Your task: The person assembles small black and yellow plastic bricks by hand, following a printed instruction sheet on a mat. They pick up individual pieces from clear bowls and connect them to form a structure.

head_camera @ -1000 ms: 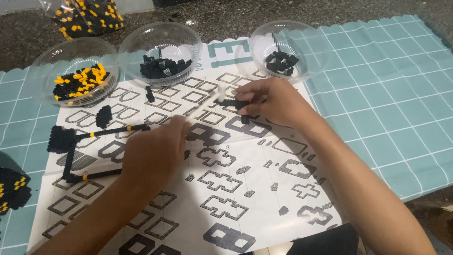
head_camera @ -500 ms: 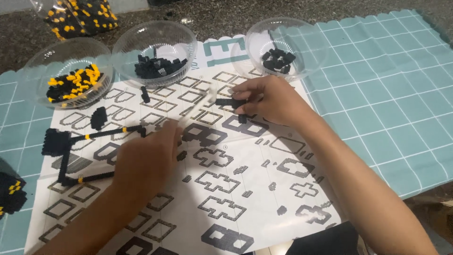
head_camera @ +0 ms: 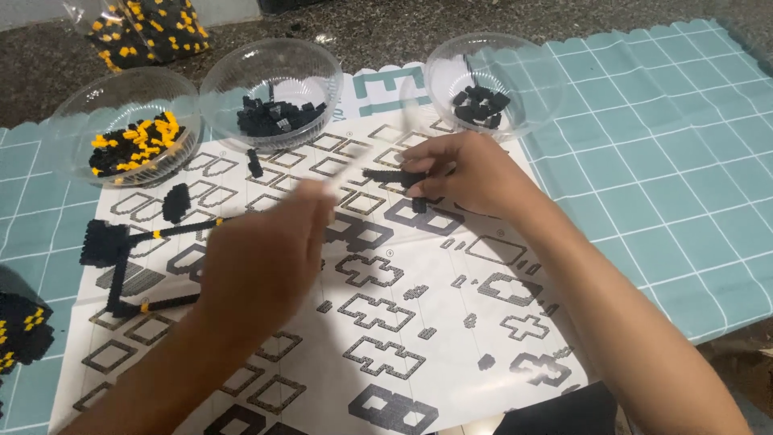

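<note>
Two hands are over the printed instruction sheet (head_camera: 419, 322), which lies on a teal grid mat (head_camera: 668, 161). Over on the right, the right hand (head_camera: 463, 173) is closed around a short black brick strip (head_camera: 390, 175), pinching its right end so the free end pokes out to the left; its long axis runs left to right, lying almost flat just above the paper. The left hand (head_camera: 262, 258) hangs blurred above the sheet's middle, fingers curled downward, and I cannot tell whether it grips anything. To its left sits the partly built black frame (head_camera: 129, 262): a chunky block at the far-left corner, one thin bar reaching right toward the left hand, another bar nearer, both carrying small yellow bits. That looks like an early stage, I'd judge, since most printed outlines on the sheet are bare and only a few loose black pieces dot the paper. Plenty of stock remains too: along the far edge stand three clear bowls, the left bowl (head_camera: 121, 97) with black and yellow bricks, the middle bowl (head_camera: 270, 68) and the right bowl (head_camera: 491, 52) with black ones. A bag of bricks (head_camera: 149, 32) lies beyond on the dark counter.
</note>
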